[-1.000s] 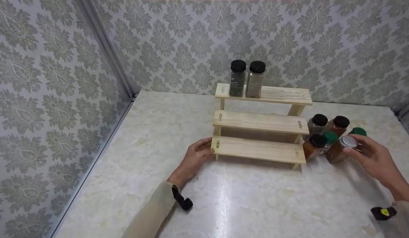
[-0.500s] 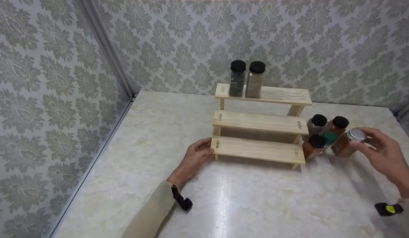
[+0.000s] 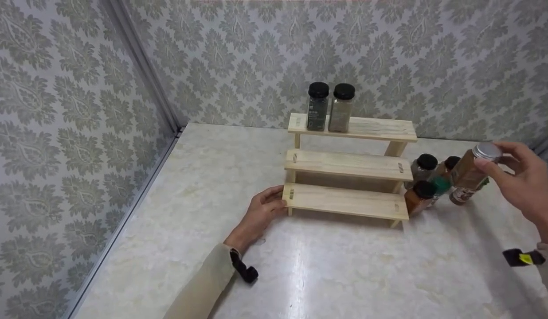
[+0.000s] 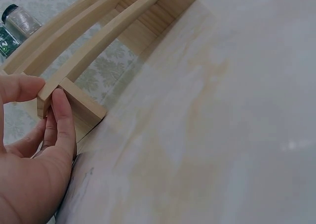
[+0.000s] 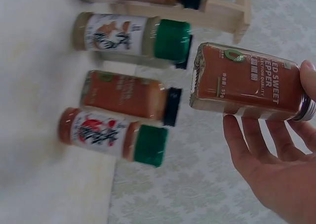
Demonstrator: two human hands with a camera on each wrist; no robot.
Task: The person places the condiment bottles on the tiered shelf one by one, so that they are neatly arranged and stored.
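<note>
Pepper jar (image 5: 242, 83), label (image 5: 266, 80) legible in only 1 view: right wrist.

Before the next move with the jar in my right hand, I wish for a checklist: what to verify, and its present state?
1. Right hand grips the red sweet pepper jar: ok.
2. Jar raised off the table: ok.
3. Silver lid screwed tight: cannot tell.
4. Left hand holds the end of the bottom shelf: ok.
5. Top shelf has bare space beside its black-capped jars: ok.
6. Jar over a shelf: not ok, it is right of the wooden rack.
</note>
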